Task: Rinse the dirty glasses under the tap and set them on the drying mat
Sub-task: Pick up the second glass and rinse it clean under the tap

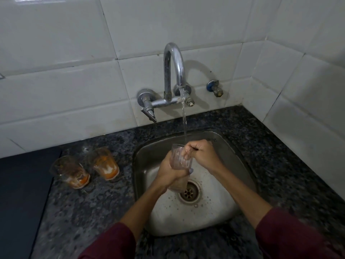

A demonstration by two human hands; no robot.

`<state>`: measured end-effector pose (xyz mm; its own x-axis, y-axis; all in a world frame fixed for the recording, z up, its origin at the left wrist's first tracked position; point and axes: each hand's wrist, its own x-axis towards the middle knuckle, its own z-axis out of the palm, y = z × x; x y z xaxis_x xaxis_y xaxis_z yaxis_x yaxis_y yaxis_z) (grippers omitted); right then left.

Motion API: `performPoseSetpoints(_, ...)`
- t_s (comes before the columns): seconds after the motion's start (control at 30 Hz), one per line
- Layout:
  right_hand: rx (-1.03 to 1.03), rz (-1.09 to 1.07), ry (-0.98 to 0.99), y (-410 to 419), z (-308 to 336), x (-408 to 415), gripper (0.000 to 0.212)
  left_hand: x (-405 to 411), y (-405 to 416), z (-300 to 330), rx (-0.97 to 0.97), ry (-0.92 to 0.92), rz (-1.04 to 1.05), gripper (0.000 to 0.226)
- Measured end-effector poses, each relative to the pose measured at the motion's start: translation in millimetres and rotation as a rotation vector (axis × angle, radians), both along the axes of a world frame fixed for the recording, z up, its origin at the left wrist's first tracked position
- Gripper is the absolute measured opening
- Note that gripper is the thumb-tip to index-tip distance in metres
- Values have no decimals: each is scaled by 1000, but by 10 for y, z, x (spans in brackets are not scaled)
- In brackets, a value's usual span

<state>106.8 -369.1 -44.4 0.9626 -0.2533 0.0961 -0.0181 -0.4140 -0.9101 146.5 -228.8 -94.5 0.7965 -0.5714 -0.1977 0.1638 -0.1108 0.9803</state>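
- The left hand [169, 170] has its fingers wrapped round the lower body of a clear, ribbed glass [180, 161], gripping it upright over the drain [189, 192].
- The right hand [200, 152] is bunched at the glass's rim, fingers pushed down inside it; how far they are spread I cannot tell.
- A thin stream of water [184, 118] falls from the curved chrome tap [174, 68] to the glass's mouth.
- The sink [240, 157] is a rounded steel basin, dull and spotted with droplets.
- On the speckled dark granite surface [89, 202], left of the sink, stand two dirty glasses [70, 171] [105, 163], side by side, smeared orange and white.
- Just left of them lies a flat dark mat [22, 193].
- Glossy white tiles [56, 90] cover the corner walls; dark red sleeves [291, 234] cover the forearms.
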Motion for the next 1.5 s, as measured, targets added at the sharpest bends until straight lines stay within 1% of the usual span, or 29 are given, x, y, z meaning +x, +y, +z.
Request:
performPoseSetpoints(0.07, -136, -39, 38, 62, -10, 12, 23, -100, -74, 21, 155, -222, 89, 73)
performPoseSetpoints(0.1, -158, -57, 51, 87, -11, 13, 23, -137, -104, 24, 202, -289, 110, 77)
performPoseSetpoints(0.13, -136, -73, 60, 94, -17, 14, 23, -150, -112, 22, 227, -319, 108, 83)
performPoseSetpoints(0.17, -71, -85, 65, 82, -22, 10, 23, -133, -104, 3, 235, -308, 78, 87)
performPoseSetpoints(0.2, 23, -85, 71, 58, -21, 5, 22, -96, -78, -6, 212, -251, 13, 91)
performPoseSetpoints(0.23, 128, -68, 77, 19, -22, -7, 20, -42, -32, -20, 142, -145, -74, 91)
performPoseSetpoints(0.3, 300, -7, 80, -52, -15, -43, 18, 51, 79, -22, -112, 144, -207, 80)
performPoseSetpoints(0.33, 346, 24, 81, -67, -5, -62, 22, 73, 110, -21, -237, 278, -243, 74)
performPoseSetpoints(0.37, 359, 47, 79, -69, 6, -74, 25, 77, 118, -30, -311, 365, -259, 72)
performPoseSetpoints(0.4, 345, 63, 73, -66, 8, -71, 28, 70, 107, -20, -318, 389, -254, 72)
performPoseSetpoints(0.47, 252, 67, 60, -67, -8, -40, 25, 47, 54, -18, -247, 315, -173, 69)
performPoseSetpoints(0.53, 127, 26, 42, -68, -36, -2, 21, 13, -2, 0, -121, 165, -65, 67)
performPoseSetpoints(0.63, -64, -15, 53, 12, -29, 41, 23, -76, -112, 21, 148, -221, 107, 70)
performPoseSetpoints(0.67, -105, -23, 69, 56, -19, 52, 22, -121, -152, 22, 222, -314, 153, 73)
performPoseSetpoints(0.73, -99, -59, 91, 104, -16, 76, 23, -174, -189, 36, 287, -353, 196, 80)
performPoseSetpoints(0.8, 30, -96, 106, 56, -13, 89, 27, -107, -156, 23, 288, -304, 122, 90)
performPoseSetpoints(0.83, 114, -70, 109, 13, -5, 78, 27, -43, -111, 1, 206, -223, 52, 92)
performPoseSetpoints(0.87, 191, -13, 103, -30, 8, 58, 27, 19, -49, -3, 63, -94, -7, 88)
performPoseSetpoints(0.9, 251, 47, 93, -62, 28, 34, 28, 79, 4, -6, -92, 57, -61, 79)
performPoseSetpoints(0.93, 292, 90, 88, -76, 45, 10, 30, 117, 37, -5, -203, 173, -113, 71)
performPoseSetpoints(0.97, 304, 109, 81, -76, 55, -8, 31, 146, 43, -6, -247, 240, -146, 69)
performPoseSetpoints(1.0, 303, 107, 75, -77, 53, -10, 32, 150, 29, 8, -232, 247, -156, 69)
performPoseSetpoints(1.07, 261, 79, 67, -76, 25, 15, 33, 127, -33, 22, -175, 166, -92, 72)
performPoseSetpoints(1.17, 135, -5, 88, -35, -33, 58, 37, 49, -118, 17, -2, -50, 53, 74)
performPoseSetpoints(1.23, 89, -48, 142, -2, -58, 60, 33, 15, -149, -38, 133, -207, 79, 80)
performPoseSetpoints(1.3, 77, -69, 208, 23, -91, 63, 25, -31, -174, -81, 233, -281, 81, 83)
performPoseSetpoints(1.37, 113, -117, 263, 30, -153, 85, 25, -66, -203, -104, 321, -311, 78, 85)
performPoseSetpoints(1.43, 153, -178, 318, 20, -232, 114, 29, -79, -221, -149, 408, -304, 45, 87)
performPoseSetpoints(1.5, 165, -187, 390, 22, -329, 127, 31, -87, -205, -195, 450, -200, 2, 82)
